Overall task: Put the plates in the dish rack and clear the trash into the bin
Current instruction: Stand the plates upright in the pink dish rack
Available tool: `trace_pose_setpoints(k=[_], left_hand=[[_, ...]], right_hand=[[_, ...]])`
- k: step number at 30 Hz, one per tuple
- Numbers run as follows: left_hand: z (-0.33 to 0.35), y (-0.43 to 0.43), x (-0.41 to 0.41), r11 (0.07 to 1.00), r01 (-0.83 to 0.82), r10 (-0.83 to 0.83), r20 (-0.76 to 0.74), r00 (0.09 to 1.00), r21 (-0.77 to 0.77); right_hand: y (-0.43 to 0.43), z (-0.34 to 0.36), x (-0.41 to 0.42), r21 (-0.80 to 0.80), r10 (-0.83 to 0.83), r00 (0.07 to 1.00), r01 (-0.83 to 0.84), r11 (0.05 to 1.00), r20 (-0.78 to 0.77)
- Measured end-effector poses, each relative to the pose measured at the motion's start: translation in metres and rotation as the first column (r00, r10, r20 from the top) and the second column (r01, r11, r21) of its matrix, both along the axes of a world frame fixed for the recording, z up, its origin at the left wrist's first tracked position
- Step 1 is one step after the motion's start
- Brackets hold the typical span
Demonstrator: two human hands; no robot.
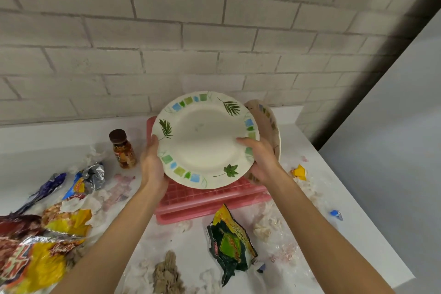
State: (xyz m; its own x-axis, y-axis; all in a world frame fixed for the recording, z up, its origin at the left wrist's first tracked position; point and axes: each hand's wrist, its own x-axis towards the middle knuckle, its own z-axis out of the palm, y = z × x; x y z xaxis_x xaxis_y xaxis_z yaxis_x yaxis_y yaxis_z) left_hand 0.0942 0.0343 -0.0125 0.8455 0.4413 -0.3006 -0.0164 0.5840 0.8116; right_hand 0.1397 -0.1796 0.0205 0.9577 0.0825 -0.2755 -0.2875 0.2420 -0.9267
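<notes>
I hold a cream plate with green leaves and blue-green squares on its rim, tilted toward me above the pink dish rack. My left hand grips its left edge and my right hand grips its right edge, thumb on the face. A second plate stands on edge in the rack just behind and to the right. Trash lies around the rack: a green-black wrapper, a yellow-red snack bag, a silver-blue wrapper and crumpled tissues.
A brown-capped sauce bottle stands left of the rack. A purple wrapper, a yellow scrap and a small blue scrap lie on the white counter. A brick wall runs behind; the counter's right edge drops off.
</notes>
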Motion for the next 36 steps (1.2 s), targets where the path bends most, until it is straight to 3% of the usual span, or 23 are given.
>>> trace_pose_setpoints(k=[3,8,13,15,21,28,36], left_hand=[[0.001,0.006,-0.002,0.948,0.057,-0.04,-0.057,0.998,0.315],[-0.016,0.033,0.003,0.584,0.136,-0.09,-0.102,0.991,0.8],[-0.05,0.055,0.024,0.143,0.149,-0.128,-0.131,0.983,0.978],[-0.066,0.061,0.03,0.053,0.245,-0.081,-0.24,0.967,0.968],[-0.075,0.062,0.034,-0.043,0.449,-0.064,-0.451,0.89,0.892],[-0.075,0.063,0.031,0.03,0.466,-0.085,-0.462,0.883,0.884],[-0.061,0.053,0.026,-0.011,0.477,-0.044,-0.477,0.878,0.879]], right_hand=[[-0.002,0.003,-0.001,-0.041,-0.075,0.996,0.077,0.996,0.042],[-0.009,0.033,-0.001,-0.233,-0.063,0.937,0.15,0.961,0.343],[-0.017,0.055,-0.002,-0.394,-0.038,0.853,0.28,0.875,0.521],[-0.022,0.059,0.001,-0.445,-0.028,0.832,0.324,0.835,0.553],[-0.036,0.074,0.006,-0.649,0.129,0.776,0.409,0.641,0.617],[-0.036,0.072,0.008,-0.79,0.211,0.805,0.428,0.439,0.554],[-0.028,0.057,0.017,-0.841,0.263,0.813,0.433,0.325,0.52]])
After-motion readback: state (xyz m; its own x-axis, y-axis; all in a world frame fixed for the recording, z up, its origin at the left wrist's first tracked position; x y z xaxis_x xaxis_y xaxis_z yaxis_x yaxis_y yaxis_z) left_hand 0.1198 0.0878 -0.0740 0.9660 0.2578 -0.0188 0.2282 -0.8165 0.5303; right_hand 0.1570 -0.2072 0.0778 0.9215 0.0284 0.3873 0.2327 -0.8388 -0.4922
